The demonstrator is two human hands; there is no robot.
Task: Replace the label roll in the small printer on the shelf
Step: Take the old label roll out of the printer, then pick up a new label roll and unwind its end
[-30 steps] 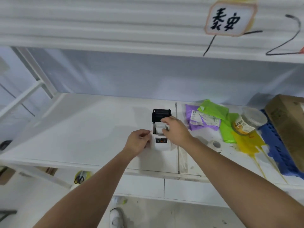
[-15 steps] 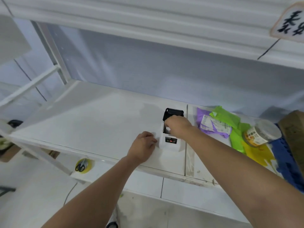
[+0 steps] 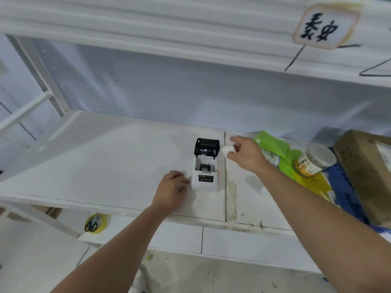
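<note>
A small white printer (image 3: 204, 180) stands on the white shelf (image 3: 101, 166), its black lid (image 3: 207, 147) flipped up and back. Its paper bay is open and shows a dark spindle, with no roll inside. My left hand (image 3: 171, 190) rests on the shelf against the printer's left side, fingers curled. My right hand (image 3: 246, 154) hovers above and to the right of the printer, pinching a small white label roll (image 3: 226, 149) between thumb and fingers.
Right of the printer lie green and purple mailer bags (image 3: 275, 144), a lidded plastic jar (image 3: 313, 162), a yellow bag, blue sheet (image 3: 342, 187) and a cardboard box (image 3: 366, 172). Scissors on a yellow tape roll (image 3: 94, 224) sit on the ledge below. An upper shelf overhangs.
My right hand has lifted out of the printer's bay and moved up to the right with the white roll. The bay now shows bare. My left hand stays beside the printer.
</note>
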